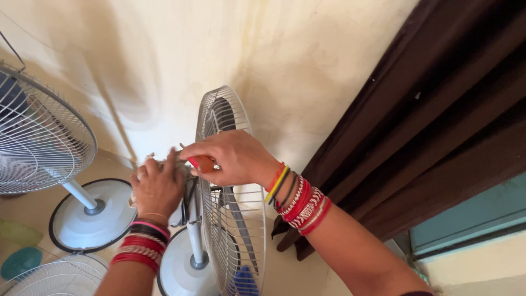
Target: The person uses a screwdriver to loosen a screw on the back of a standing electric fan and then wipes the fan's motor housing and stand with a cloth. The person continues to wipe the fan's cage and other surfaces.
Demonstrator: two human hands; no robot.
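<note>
Left hand (158,185) clamps the pale motor housing (147,163), mostly hidden. Right hand (233,158) at 3 o'clock grips red-handled screwdriver (201,163), tip hidden. White wire fan grille (230,219) cut off at 6.

Fan motor housing, hidden behind the left hand (158,186). Orange-handled tool (201,163) in the right hand (233,159): only part of the handle shows; the tip cannot be seen. Wire fan guard (233,219): lower rim cut off by the bottom edge. Second pedestal fan (38,142): cut by the left edge. Third guard (55,277): mostly out of frame. Blue object (245,280) behind the guard: indistinct.
</note>
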